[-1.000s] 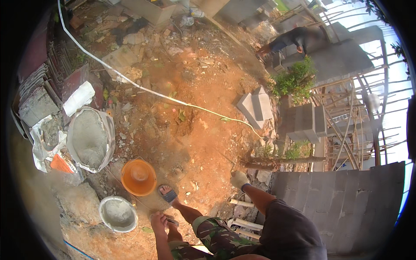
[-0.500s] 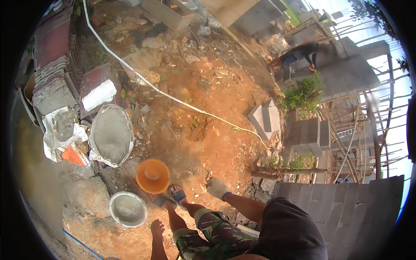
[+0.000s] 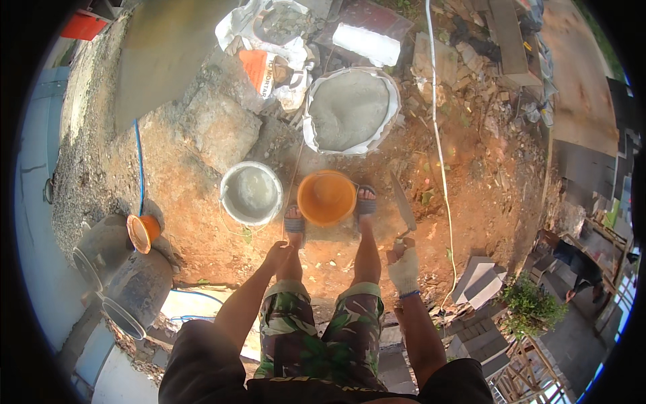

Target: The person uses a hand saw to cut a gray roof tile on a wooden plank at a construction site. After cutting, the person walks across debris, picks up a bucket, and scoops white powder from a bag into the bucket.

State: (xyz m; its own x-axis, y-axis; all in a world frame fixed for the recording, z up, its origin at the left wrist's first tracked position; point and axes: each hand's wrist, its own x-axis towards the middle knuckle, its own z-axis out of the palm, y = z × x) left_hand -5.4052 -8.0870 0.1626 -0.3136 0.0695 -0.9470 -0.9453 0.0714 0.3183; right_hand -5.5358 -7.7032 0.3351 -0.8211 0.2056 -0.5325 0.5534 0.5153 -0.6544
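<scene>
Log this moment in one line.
left hand: bare, grip unclear; right hand: gloved, gripping trowel; orange bucket: between feet; grey mix: beyond bucket

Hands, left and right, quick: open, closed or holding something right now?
Left hand: bare, fingers look loosely curled; whether it holds anything cannot be told.
Right hand: gloved, closed, holding a trowel.

Right hand [image 3: 404,266] gripping trowel [image 3: 402,203], bare left hand [image 3: 277,256], orange bucket [image 3: 327,194] between sandalled feet [image 3: 294,214]

Fisheye head cam looks dn at grnd [image 3: 202,249], standing ht.
</scene>
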